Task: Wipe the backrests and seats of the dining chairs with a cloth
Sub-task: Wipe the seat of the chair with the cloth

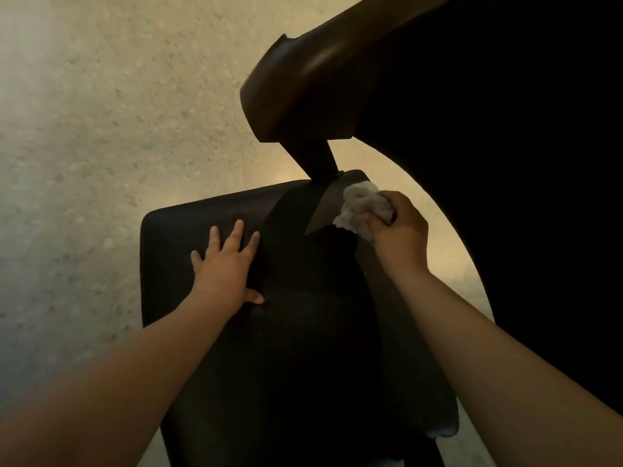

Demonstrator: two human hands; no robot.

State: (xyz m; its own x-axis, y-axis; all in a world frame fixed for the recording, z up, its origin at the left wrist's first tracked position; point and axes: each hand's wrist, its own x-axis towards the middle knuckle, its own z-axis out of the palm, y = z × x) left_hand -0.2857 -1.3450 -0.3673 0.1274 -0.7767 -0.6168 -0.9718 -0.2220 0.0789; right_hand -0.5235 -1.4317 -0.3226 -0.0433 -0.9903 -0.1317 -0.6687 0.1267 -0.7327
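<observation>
A dark dining chair fills the middle of the view, seen from above. Its black seat (175, 251) spreads to the left. My left hand (224, 267) lies flat on the seat with fingers spread. My right hand (399, 230) grips a crumpled grey cloth (362, 205) and holds it against the far right corner of the seat, just below the chair's dark wooden backrest (303, 96). The backrest's post (320, 160) meets the seat right beside the cloth. Dark fabric (320, 332) of my clothing hides the near part of the seat.
Pale speckled floor (101, 129) lies to the left and beyond the chair. A large dark round-edged table (522, 129) fills the right side, close to my right hand. Light is dim and details in the dark areas are hard to make out.
</observation>
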